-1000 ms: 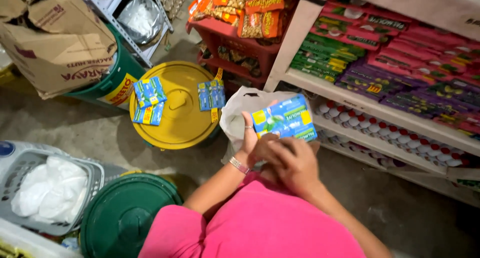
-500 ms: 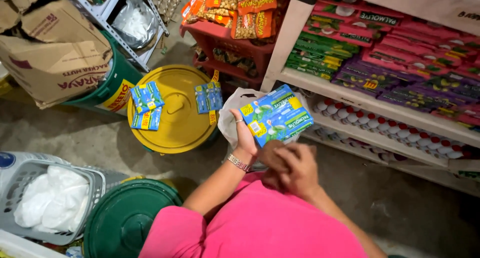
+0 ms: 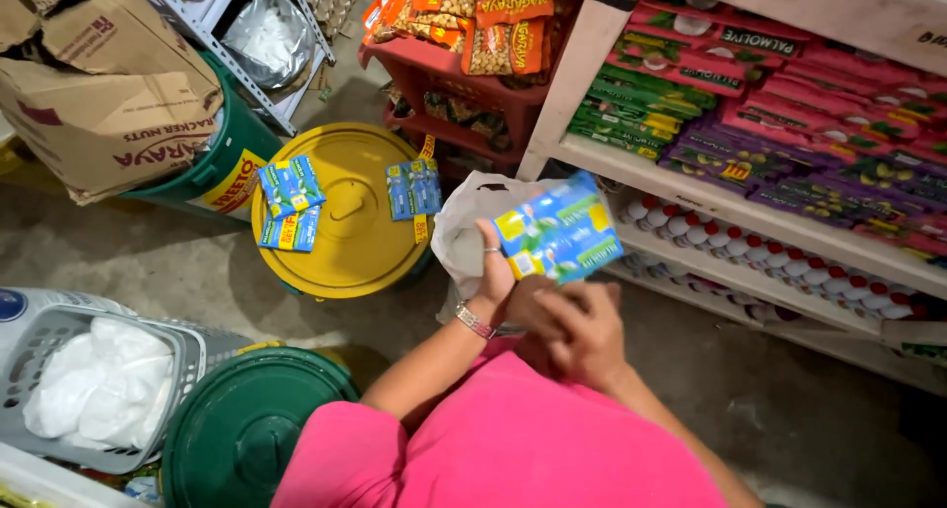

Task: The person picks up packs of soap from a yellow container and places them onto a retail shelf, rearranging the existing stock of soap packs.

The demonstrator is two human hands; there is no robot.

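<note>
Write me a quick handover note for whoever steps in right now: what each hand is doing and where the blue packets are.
Left hand: holds a blue-green-yellow packet bundle up in front of the shelves.
Right hand: just below the bundle, fingers curled near the left hand; whether it grips anything cannot be seen.
White plastic bag: sits open behind the left hand.
Yellow drum lid: carries two similar packet bundles on its left side and one on its right.
Done: one bundle is in hand.
Left: three bundles lie on the lid.
</note>
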